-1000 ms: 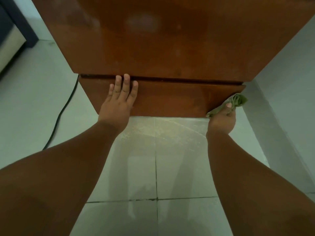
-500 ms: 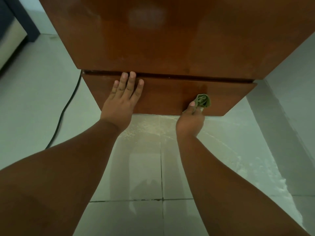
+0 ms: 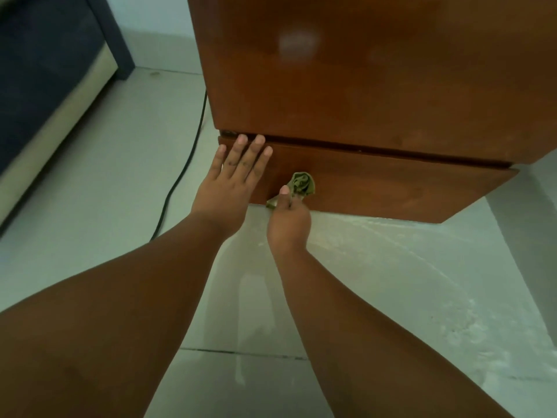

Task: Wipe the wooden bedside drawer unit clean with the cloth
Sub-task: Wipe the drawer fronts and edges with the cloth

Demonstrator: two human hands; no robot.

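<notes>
Down low, the left hand (image 3: 229,182) lies flat, fingers straight, on the left end of the closed bottom drawer (image 3: 407,191) of the wooden bedside drawer unit (image 3: 361,86), while just beside it the right hand (image 3: 289,218) grips a bunched green cloth (image 3: 303,184) against that drawer front near its lower edge.

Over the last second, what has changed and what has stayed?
The right hand slid the green cloth leftward along the lower drawer front, from its right end to beside the left hand. Its grip on the green cloth stayed; the left hand stayed flat on the drawer's upper left edge.
</notes>
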